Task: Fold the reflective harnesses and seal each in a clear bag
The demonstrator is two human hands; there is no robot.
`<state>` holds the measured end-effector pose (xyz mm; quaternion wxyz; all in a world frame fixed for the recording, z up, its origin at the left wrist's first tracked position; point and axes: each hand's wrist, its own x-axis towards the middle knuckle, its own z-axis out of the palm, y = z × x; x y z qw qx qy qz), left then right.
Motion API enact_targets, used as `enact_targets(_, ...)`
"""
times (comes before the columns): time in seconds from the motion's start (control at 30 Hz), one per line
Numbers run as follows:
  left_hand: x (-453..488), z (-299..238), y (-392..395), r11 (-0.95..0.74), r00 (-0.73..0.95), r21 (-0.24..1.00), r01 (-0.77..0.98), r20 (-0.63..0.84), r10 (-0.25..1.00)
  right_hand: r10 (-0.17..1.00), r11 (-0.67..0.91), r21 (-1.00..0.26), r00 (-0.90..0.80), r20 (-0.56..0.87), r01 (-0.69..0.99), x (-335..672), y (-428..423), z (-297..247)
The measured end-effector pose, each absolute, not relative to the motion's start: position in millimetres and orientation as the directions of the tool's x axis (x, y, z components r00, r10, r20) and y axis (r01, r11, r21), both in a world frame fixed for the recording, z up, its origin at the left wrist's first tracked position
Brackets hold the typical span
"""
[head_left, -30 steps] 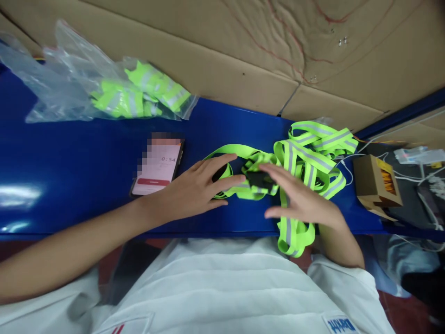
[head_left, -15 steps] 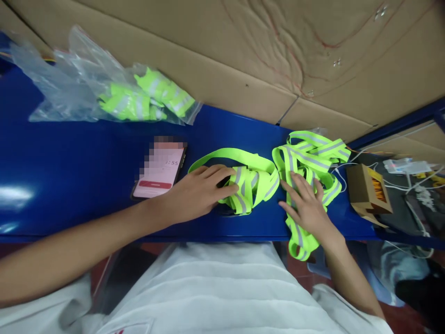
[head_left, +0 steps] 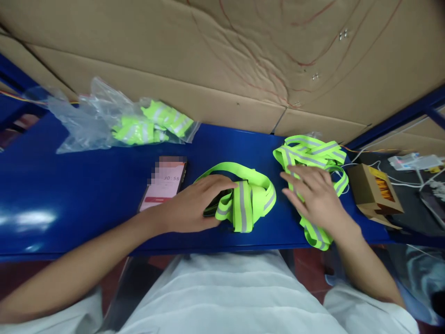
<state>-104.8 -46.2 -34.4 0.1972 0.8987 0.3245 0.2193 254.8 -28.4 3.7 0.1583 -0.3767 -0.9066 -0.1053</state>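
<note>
My left hand (head_left: 198, 204) is curled round the left side of a bundled neon-yellow reflective strap (head_left: 243, 206) with grey stripes, lying on the blue table. A dark part, perhaps a buckle, shows beside its fingers. One loop of that strap arches behind the bundle. To the right, my right hand (head_left: 314, 195) has its fingers apart over a loose heap of similar reflective straps (head_left: 313, 150). Whether those fingertips touch the heap I cannot tell. One strap end from the heap reaches the table's front edge under my right wrist.
A phone (head_left: 163, 183) with a timer on its screen lies left of the bundle. Clear plastic bags (head_left: 100, 116) with folded neon straps lie at the back left against a cardboard wall (head_left: 222, 97). On the right stand an open cardboard box (head_left: 373, 190) and white cables.
The bundled strap now shows a broad flat band across its front. My right hand has risen slightly off the heap's straps. The whole view has shifted somewhat.
</note>
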Motion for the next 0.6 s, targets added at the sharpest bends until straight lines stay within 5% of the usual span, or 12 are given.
enact_targets(0.1, -112.4, -23.4, -48.9, -0.707, 0.754, 0.548, 0.448, 0.193, 0.628, 0.518, 0.849, -0.079, -0.795, 0.315, 0.522, 197.8, -80.7, 7.5)
enact_targets(0.2, -117.5, -14.7, -50.9, -0.699, 0.769, 0.595, 0.397, 0.201, 0.608, 0.438, 0.891, -0.051, -0.823, 0.363, 0.451, 162.7, -103.9, -10.8)
enact_targets(0.4, -116.0, -25.4, -41.4, -0.706, 0.675, 0.345, 0.618, 0.227, 0.702, 0.654, 0.742, -0.034, -0.712, 0.257, 0.669, 160.0, -82.2, -38.7)
enact_targets(0.6, -119.7, -28.5, -40.3, -0.645, 0.704, 0.511, 0.568, 0.104, 0.702, 0.648, 0.737, -0.076, -0.671, 0.360, 0.671, 193.0, -78.8, -39.3)
